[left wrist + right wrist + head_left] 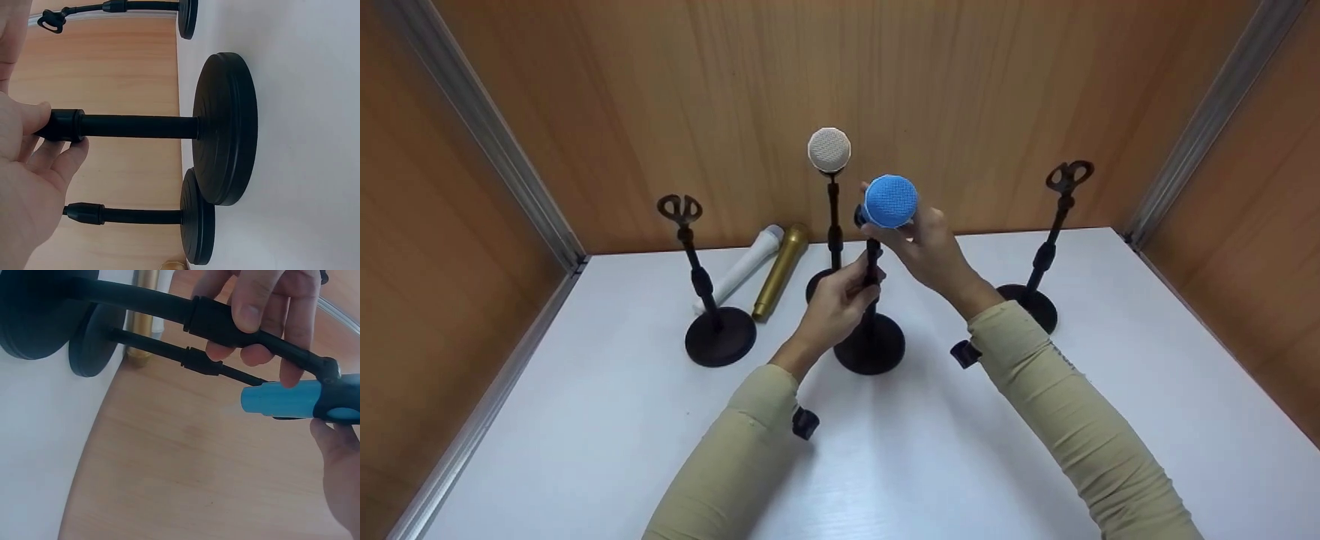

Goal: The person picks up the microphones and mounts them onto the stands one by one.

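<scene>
A blue microphone [891, 201] sits in the clip of a black microphone stand [870, 349], its round mesh head facing the head camera. My right hand [936, 251] holds the microphone near the clip; in the right wrist view the blue handle [281, 400] passes through the black clip [337, 402]. Lower down, my left hand [834, 301] grips the stand's pole at the collar [63, 125]. The stand's round base rests on the table. Just behind it, another stand carries a microphone with a pale mesh head [829, 150].
Left of the hands, a stand with a bare clip [720, 337] rises beside a white microphone [746, 266] and a gold microphone [781, 274] lying on the white table [607, 420]. Another bare-clip stand [1044, 259] is at right. Wooden panels [735, 90] enclose the table's back and sides.
</scene>
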A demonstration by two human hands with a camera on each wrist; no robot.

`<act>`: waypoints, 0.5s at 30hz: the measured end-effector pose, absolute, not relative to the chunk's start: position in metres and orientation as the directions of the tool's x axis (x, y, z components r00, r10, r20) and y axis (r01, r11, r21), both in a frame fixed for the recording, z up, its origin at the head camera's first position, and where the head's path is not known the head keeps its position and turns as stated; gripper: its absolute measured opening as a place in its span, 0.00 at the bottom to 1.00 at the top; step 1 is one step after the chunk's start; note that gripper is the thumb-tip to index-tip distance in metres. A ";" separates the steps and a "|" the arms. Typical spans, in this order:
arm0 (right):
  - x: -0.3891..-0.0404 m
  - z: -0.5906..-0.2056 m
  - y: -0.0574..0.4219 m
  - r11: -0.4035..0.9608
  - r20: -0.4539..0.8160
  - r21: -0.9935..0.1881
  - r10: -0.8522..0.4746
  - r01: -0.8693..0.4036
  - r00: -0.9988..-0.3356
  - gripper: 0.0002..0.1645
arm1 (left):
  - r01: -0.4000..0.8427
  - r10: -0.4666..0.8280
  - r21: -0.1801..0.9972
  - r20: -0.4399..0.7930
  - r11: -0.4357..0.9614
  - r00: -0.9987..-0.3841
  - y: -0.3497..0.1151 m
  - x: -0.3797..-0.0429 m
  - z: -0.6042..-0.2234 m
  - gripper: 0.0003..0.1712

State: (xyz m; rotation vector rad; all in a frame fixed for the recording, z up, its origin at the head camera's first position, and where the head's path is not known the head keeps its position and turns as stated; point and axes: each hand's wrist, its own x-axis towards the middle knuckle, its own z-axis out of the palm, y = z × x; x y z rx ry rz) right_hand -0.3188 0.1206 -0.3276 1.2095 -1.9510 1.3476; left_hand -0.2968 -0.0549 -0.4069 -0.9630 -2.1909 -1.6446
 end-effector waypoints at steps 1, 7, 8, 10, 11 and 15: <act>-0.319 -0.328 0.120 0.129 0.774 -0.491 -0.388 -0.861 -0.500 0.34 | 0.627 0.360 0.764 0.548 0.154 -0.755 -0.055 -0.297 -0.407 0.28; -0.316 -0.327 0.116 0.181 0.793 -0.474 -0.336 -0.862 -0.507 0.32 | 0.631 0.349 0.761 0.556 0.151 -0.754 -0.056 -0.298 -0.409 0.29; -0.315 -0.327 0.115 0.202 0.797 -0.468 -0.324 -0.860 -0.510 0.31 | 0.634 0.346 0.759 0.560 0.149 -0.752 -0.056 -0.299 -0.409 0.29; -0.314 -0.328 0.113 0.240 0.801 -0.462 -0.300 -0.854 -0.518 0.30 | 0.639 0.340 0.756 0.569 0.142 -0.749 -0.057 -0.299 -0.409 0.29; -0.314 -0.328 0.112 0.248 0.803 -0.462 -0.291 -0.852 -0.520 0.30 | 0.640 0.339 0.756 0.571 0.138 -0.748 -0.057 -0.299 -0.409 0.28; -0.312 -0.329 0.110 0.273 0.801 -0.472 -0.264 -0.838 -0.538 0.30 | 0.640 0.345 0.758 0.572 0.125 -0.744 -0.057 -0.299 -0.409 0.25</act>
